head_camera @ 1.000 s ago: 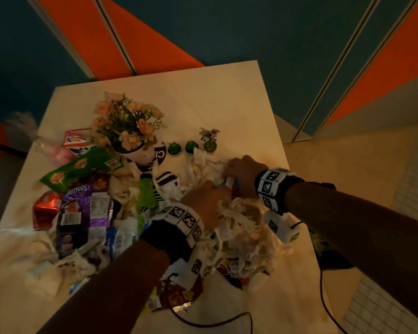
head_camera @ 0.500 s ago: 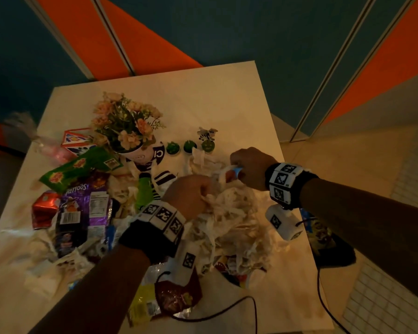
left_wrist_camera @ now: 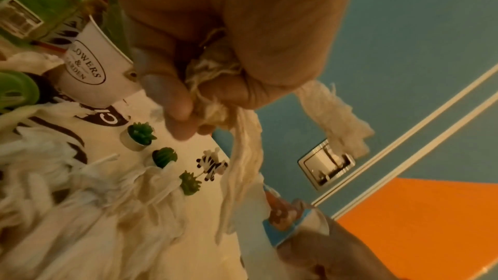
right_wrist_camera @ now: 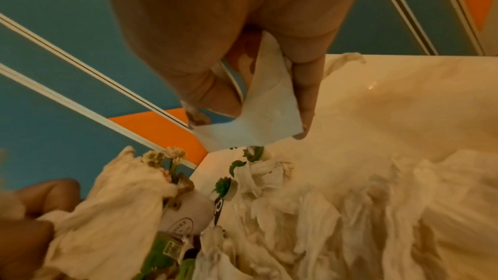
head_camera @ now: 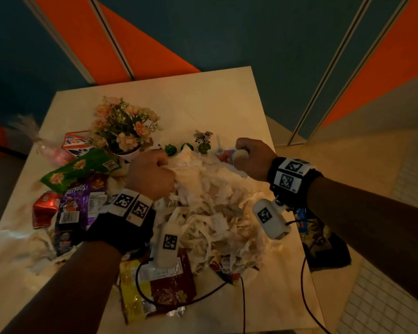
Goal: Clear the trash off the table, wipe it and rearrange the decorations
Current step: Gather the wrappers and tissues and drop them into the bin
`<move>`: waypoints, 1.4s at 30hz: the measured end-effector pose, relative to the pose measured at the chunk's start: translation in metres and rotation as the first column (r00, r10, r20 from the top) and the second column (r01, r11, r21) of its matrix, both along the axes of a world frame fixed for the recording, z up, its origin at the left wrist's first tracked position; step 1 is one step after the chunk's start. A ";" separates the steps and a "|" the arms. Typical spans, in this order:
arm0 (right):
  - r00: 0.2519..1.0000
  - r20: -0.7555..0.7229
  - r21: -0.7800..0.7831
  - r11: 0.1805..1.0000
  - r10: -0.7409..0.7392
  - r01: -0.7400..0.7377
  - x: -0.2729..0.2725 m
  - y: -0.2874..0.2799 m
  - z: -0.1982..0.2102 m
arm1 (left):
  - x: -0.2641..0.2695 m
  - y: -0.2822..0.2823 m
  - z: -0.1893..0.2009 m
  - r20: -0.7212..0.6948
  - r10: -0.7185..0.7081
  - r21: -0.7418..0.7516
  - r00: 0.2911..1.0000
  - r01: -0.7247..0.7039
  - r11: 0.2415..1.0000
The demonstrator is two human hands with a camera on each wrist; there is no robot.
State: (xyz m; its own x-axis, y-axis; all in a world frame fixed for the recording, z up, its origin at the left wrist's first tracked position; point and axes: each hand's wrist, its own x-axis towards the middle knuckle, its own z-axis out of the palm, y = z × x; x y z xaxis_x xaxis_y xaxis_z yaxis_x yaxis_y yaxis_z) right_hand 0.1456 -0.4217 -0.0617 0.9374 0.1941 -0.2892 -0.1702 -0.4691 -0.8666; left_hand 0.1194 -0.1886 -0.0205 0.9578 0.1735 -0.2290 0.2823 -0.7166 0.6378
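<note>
Two hands worked over the heap of crumpled tissue (head_camera: 210,208) on the table (head_camera: 203,97). Head view: left hand (head_camera: 150,177) fisted on tissue at the heap's side nearest the flower pot (head_camera: 124,131); right hand (head_camera: 253,160) gripped a white-and-blue wrapper (head_camera: 234,156) at the heap's far edge. Snack packets (head_camera: 82,169) lay left of the heap.

Left wrist view: fingers (left_wrist_camera: 172,97) curled round a wad of tissue strips (left_wrist_camera: 215,84), strips hanging down; three small cactus candles (left_wrist_camera: 140,135) and a zebra figure (left_wrist_camera: 211,165) stood just beyond the heap.

Right wrist view: thumb and fingers (right_wrist_camera: 304,97) pinched the folded wrapper (right_wrist_camera: 258,122) above the heap (right_wrist_camera: 337,210).
</note>
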 end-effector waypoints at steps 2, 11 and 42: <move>0.999 0.004 0.022 0.999 -0.040 0.040 0.000 -0.005 0.005 | 0.005 0.005 0.007 0.067 0.057 -0.033 0.996 -0.055 0.998; 0.965 -0.082 0.266 0.927 -0.250 0.263 -0.012 -0.035 0.020 | 0.018 -0.014 0.033 0.176 0.247 -0.364 0.953 -0.170 0.916; 0.497 -0.590 -0.082 0.660 -0.636 0.747 -0.237 -0.306 -0.150 | -0.024 -0.375 -0.240 -0.732 -0.532 0.054 0.425 0.815 0.577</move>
State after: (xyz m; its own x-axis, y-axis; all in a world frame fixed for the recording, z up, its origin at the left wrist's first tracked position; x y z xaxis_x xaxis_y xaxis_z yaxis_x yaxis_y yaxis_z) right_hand -0.0915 -0.7274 -0.2120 0.4835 -0.3529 -0.8011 -0.8177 0.1446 -0.5572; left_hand 0.0956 -0.5637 -0.2609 0.4583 -0.2672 -0.8477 -0.2123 -0.9590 0.1875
